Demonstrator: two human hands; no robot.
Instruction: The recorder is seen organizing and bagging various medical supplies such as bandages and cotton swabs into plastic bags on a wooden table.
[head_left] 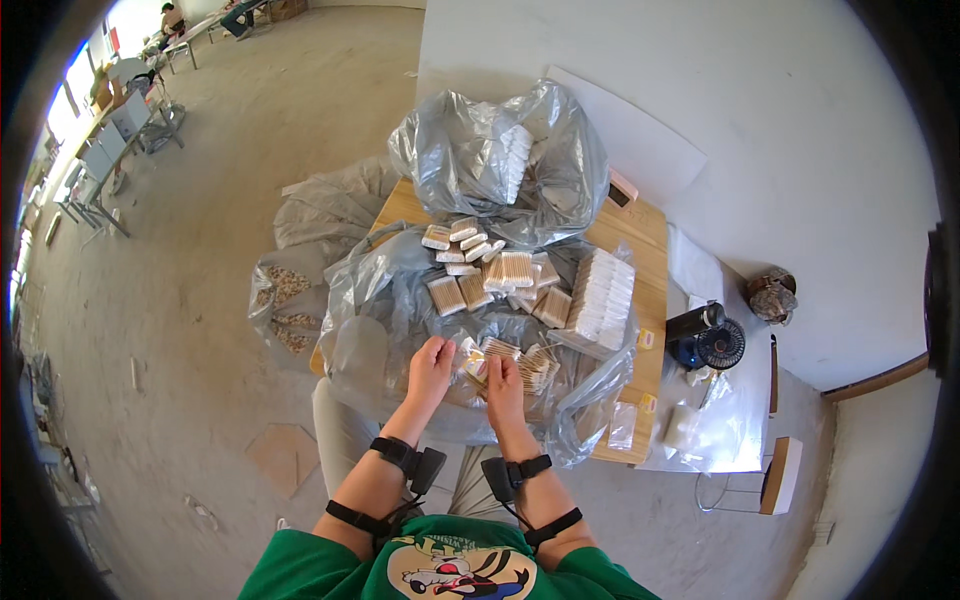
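Note:
Between my hands is a small clear plastic bag [474, 362] with a yellow and red label. My left hand [430, 368] is closed, its fingertips pinching at the bag's left side. On the other side my right hand [505, 388] pinches the bag too, close to loose cotton swabs [540, 370] lying on the grey plastic sheet. Just beyond, several bundles of cotton swabs [515, 268] are heaped up. To their right a long stack of white-ended swab packs [602, 292] rests in the plastic.
A large grey plastic bag [500, 160] holding more white packs stands at the wooden table's [645, 250] far end. Right of the table are a small black fan [720, 344] and a dark bottle [695, 321]. Bags of scraps [290, 287] lie at the left.

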